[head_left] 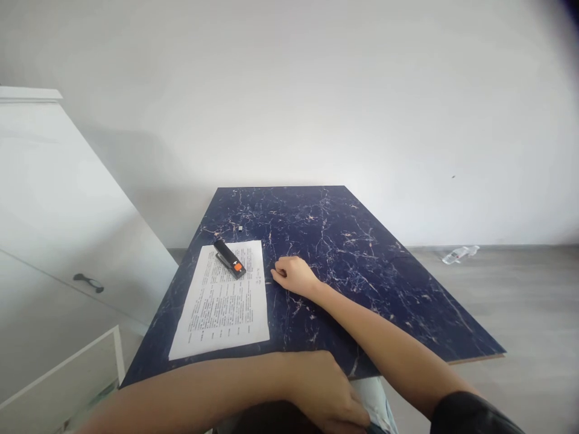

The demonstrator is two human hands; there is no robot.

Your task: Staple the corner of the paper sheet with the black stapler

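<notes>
right hand (296, 275): loosely clenched, with rounded knuckles and curled fingers, resting on the desk (407, 289) just beside the edge of the paper (221, 319).
right forearm (380, 331): bare and smooth, stretched diagonally over the marbled surface, running back to a black sleeve (470, 413).
left hand (332, 392): bent down at the near edge of the desk, back of the hand turned up; fingertips partly hidden at the bottom of the view, so cannot tell whether clenched or grasping anything.
left forearm (203, 383): bare, reaching across below the near edge of the paper.
paper: thin, white, flat, four-sided, covered in rows of dark print, lying on the left part of the desk.
stapler (230, 259): long, narrow and black, with an orange patch near one end, lying slantwise on the far part of the paper.
small piece (240, 228): pale and blocky, just beyond the paper; too small to identify.
desk: flat, dark blue, patterned like marble with white veins and brownish flecks.
cabinet (81, 211): white, flat-faced, with a dark curved handle (88, 283).
bottle (459, 254): clear, crumpled-looking, lying on the greyish floor (511, 283) near the pale, matte wall (289, 96).
</notes>
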